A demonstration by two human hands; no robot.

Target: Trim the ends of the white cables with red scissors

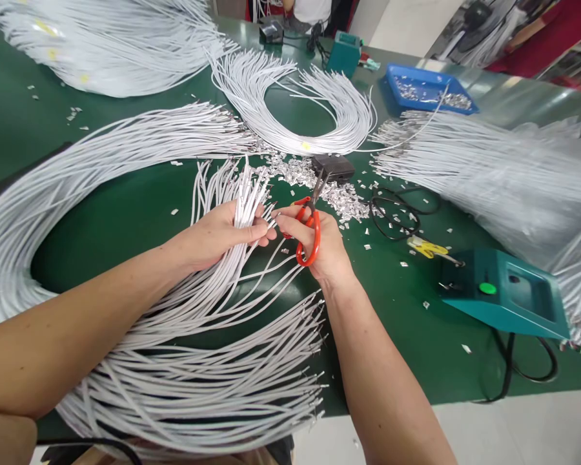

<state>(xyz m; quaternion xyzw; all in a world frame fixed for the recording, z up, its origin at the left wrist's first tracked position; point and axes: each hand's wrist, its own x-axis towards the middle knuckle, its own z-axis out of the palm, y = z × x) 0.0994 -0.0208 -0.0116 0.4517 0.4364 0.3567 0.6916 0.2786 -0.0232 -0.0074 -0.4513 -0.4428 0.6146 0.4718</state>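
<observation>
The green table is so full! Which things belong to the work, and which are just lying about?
Being worked with:
White cables, bunched in the left hand
Red-handled scissors, in the right hand

Seemingly just lying about, as neither hand touches them now:
Blue tray
Yellow-handled tool
Teal machine

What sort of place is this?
Probably a workshop or factory: big bundles of white cables lie on a green table, with a teal device and a blue tray holding small silvery bits.
</observation>
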